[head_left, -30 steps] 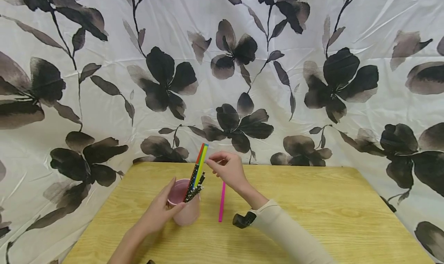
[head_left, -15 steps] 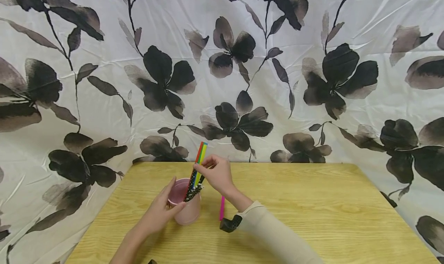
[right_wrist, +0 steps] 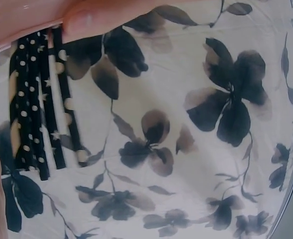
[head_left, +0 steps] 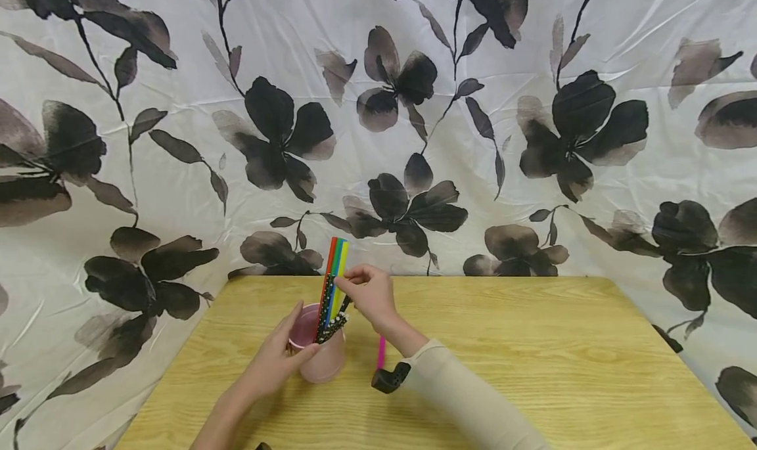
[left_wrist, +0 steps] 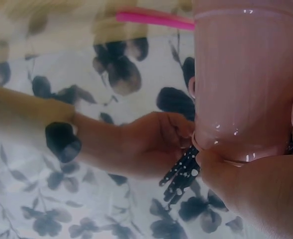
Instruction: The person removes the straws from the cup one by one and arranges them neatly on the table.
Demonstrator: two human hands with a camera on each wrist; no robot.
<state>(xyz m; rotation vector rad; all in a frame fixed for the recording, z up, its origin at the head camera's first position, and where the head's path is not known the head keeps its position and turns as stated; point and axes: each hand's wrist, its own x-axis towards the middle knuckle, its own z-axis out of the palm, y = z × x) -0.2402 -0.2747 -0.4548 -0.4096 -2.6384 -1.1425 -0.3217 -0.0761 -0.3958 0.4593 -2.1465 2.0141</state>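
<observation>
My left hand (head_left: 272,358) grips a pink cup (head_left: 324,363), its thumb across the near side of the rim. Inside the cup lean black straws (left_wrist: 181,177) patterned with pale dots and stars. Red, green, blue and yellow straws (head_left: 338,256) rise above them as a close group. With thumb and forefinger, my right hand (head_left: 374,299) pinches at the coloured straws, above the rim; how many it holds is hidden. The right wrist view shows the black straws (right_wrist: 34,99) up close, spreading out past the rim.
A bright pink straw (head_left: 381,353) lies on the wooden table (head_left: 532,358) to the right of the cup, partly covered by my right forearm. Behind the table hangs a white cloth (head_left: 503,194) with dark flowers.
My right hand has moved left from beside the straws to touch and pinch them. The coloured straws now stand more upright, tilted less to the right, and spread slightly apart. My left hand keeps its grip.
</observation>
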